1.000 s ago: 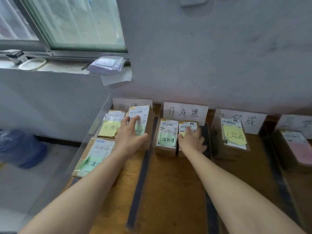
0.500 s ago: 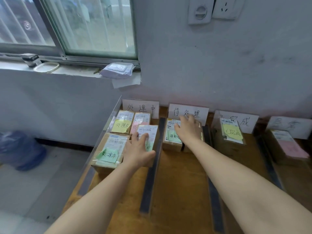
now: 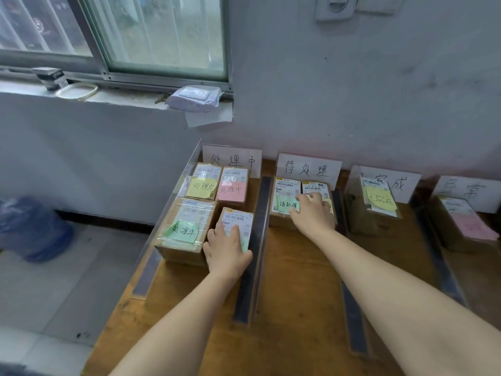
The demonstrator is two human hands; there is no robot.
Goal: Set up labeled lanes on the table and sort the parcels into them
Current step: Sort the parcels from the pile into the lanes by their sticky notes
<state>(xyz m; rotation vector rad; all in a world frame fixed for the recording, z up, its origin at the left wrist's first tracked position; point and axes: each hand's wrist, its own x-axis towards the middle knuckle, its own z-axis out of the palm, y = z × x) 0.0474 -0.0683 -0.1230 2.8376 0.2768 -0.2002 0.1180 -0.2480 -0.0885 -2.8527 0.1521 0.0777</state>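
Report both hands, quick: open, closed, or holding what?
Left hand: grips the small front parcel.
Right hand: curled over a second-lane parcel; grip cannot be told.

far: scuffed grey-white wall (image 3: 352,90), socket plate (image 3: 336,6) at top | far left: sliding window (image 3: 162,31), daylight through pane; sill (image 3: 122,97) with white packet (image 3: 193,95) | left: grey floor (image 3: 67,280), blurred blue jug (image 3: 32,229) | near: wooden table (image 3: 292,308)

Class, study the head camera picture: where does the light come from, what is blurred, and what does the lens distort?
Head view: soft daylight from the window, no hard shadows; head view: the blue jug at left and far-right sign are smeared, the middle sign sharp; head view: wide lens stretches the forearms.
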